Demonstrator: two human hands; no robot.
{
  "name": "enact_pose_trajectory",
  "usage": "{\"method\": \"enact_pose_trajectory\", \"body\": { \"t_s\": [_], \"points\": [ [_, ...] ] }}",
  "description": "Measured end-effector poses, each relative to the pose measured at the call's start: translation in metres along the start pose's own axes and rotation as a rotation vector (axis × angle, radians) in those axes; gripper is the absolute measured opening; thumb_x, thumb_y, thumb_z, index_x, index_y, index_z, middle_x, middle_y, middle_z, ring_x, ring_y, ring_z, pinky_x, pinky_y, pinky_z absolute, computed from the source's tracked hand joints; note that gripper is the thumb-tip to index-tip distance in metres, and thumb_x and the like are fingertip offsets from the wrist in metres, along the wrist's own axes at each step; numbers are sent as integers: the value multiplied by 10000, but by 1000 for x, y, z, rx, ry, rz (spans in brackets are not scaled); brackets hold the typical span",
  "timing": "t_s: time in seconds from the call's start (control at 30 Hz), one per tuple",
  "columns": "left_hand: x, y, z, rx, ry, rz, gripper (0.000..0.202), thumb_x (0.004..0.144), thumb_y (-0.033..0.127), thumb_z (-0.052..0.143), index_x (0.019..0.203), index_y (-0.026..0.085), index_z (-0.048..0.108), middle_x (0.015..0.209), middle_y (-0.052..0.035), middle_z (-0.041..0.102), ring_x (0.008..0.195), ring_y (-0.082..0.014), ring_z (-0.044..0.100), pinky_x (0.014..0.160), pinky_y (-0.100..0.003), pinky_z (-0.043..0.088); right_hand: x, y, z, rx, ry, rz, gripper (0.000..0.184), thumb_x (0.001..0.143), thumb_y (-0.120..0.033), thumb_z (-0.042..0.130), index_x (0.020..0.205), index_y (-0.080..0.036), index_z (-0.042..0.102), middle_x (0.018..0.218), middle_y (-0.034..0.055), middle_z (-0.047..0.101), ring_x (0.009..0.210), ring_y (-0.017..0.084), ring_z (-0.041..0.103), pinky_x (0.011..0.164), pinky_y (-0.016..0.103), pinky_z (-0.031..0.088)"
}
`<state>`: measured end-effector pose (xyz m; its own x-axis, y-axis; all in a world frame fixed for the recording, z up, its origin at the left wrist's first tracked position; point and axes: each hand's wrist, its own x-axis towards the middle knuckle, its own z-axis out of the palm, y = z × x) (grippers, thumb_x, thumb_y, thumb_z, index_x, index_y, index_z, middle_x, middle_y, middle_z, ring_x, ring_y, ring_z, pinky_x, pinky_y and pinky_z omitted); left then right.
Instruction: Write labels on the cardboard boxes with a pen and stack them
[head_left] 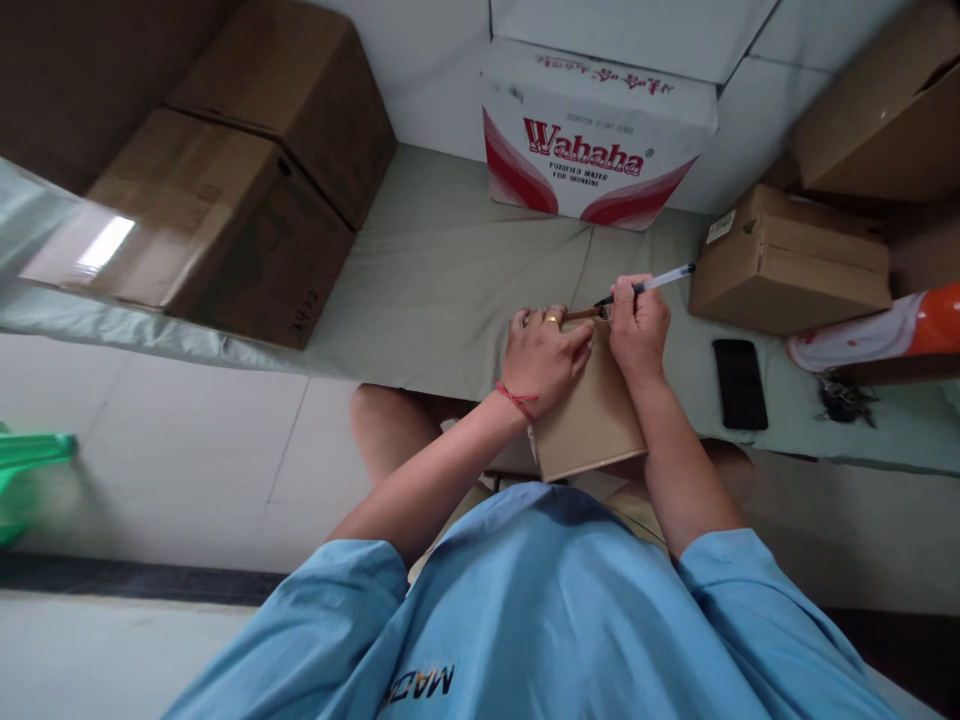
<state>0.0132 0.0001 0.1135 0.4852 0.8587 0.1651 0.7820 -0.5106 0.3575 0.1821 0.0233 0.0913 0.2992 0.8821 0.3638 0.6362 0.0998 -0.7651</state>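
Pinching slim clear-and-black plastic pen [664, 279] in right hand [636, 325] and clasping tan rectangular cardboard box [592, 420] with left hand [541, 355], on near side of white-and-red cardboard Wahaha carton [592, 150], could skid pen off carton-side edge if pressing hard or letting box tilt.

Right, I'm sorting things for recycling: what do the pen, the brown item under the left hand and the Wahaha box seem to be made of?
Pen: probably plastic, smooth; its barrel looks pale and translucent.
Brown item: likely cardboard, matte; plain brown surface, straight edges.
Wahaha box: most likely printed cardboard; flat white-and-red faces meet at carton-like edges. Any coating is unclear.
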Motion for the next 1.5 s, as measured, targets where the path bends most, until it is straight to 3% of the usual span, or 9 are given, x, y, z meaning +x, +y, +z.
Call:
{"method": "enact_pose_trajectory", "body": {
  "t_s": [0.2, 0.37, 0.57, 0.73, 0.87, 1.0, 1.23, 1.33, 1.5],
  "points": [
    [1, 1, 0, 4, -3, -4, 354, 1081, 403, 524, 1330, 326, 764, 1380, -147, 676, 1183, -323, 631, 1092, -555, 394, 1, 7, -5, -73, 121, -2, 356, 1092, -526, 399, 972, -233, 563, 810, 9, 617, 771, 164, 599, 794, 319, 442],
    [1, 0, -1, -17, -11, -6, 326, 1066, 384, 556, 1292, 305, 778, 1381, -152, 673, 1192, -323, 631, 1103, -559, 396, -5, 44, -36, -210, 220, 58, 320, 1082, -456, 391, 1044, -217, 601, 897, 52, 646, 849, 202, 617, 861, 356, 465],
    [6, -2, 0, -104, 0, -21, 316, 1005, 357, 646, 1278, 259, 772, 1425, -155, 646, 1264, -335, 607, 1129, -543, 413, -28, 104, -76, -497, -203, 38, 385, 868, -179, 481, 1173, -171, 716, 1118, 149, 658, 1065, 268, 589, 1004, 442, 471],
    [12, -14, -2, -264, 164, -115, 370, 945, 260, 687, 1311, 219, 729, 1432, -162, 616, 1352, -314, 562, 1161, -501, 441, -29, 126, -84, -476, -276, 80, 422, 831, -158, 468, 1142, -146, 753, 984, 131, 647, 976, 259, 576, 977, 459, 493],
    [-14, -46, -3, -392, 339, -247, 325, 970, 265, 613, 1270, 177, 704, 1370, -174, 624, 1309, -272, 595, 1116, -446, 509, -34, 115, -93, -428, -218, 95, 500, 870, -223, 510, 1326, -142, 698, 1140, 177, 664, 1047, 271, 607, 1032, 486, 496],
    [-74, -69, 4, -701, 178, -522, 444, 1005, 551, 557, 1190, 176, 706, 1223, -153, 712, 1187, -291, 669, 928, -409, 611, -79, 80, -102, -38, -160, 373, 496, 958, -515, 551, 1310, -199, 698, 1210, 171, 710, 1059, 287, 669, 958, 494, 572],
    [-132, -29, 11, -1266, -214, -611, 887, 924, 797, 594, 1598, 235, 461, 1677, -184, 469, 1517, -379, 500, 1019, -455, 619, -163, 27, -92, 559, -448, 879, 703, 903, -855, 555, 1359, -336, 691, 1444, 84, 703, 1323, 324, 656, 919, 481, 639],
    [-128, -15, 9, -1296, -204, -545, 944, 904, 690, 702, 1660, 229, 373, 1706, -187, 435, 1551, -372, 468, 1156, -489, 543, -165, 23, -90, 706, -406, 977, 820, 870, -882, 575, 1513, -374, 562, 1562, 61, 628, 1365, 310, 649, 937, 470, 647],
    [-129, -13, 5, -1264, -171, -474, 752, 894, 531, 762, 1545, 219, 554, 1624, -139, 562, 1519, -361, 520, 1274, -497, 427, -163, 15, -95, 773, -510, 969, 863, 815, -762, 758, 1548, -366, 533, 1614, 61, 583, 1479, 311, 567, 1147, 514, 543]
  ]
}}
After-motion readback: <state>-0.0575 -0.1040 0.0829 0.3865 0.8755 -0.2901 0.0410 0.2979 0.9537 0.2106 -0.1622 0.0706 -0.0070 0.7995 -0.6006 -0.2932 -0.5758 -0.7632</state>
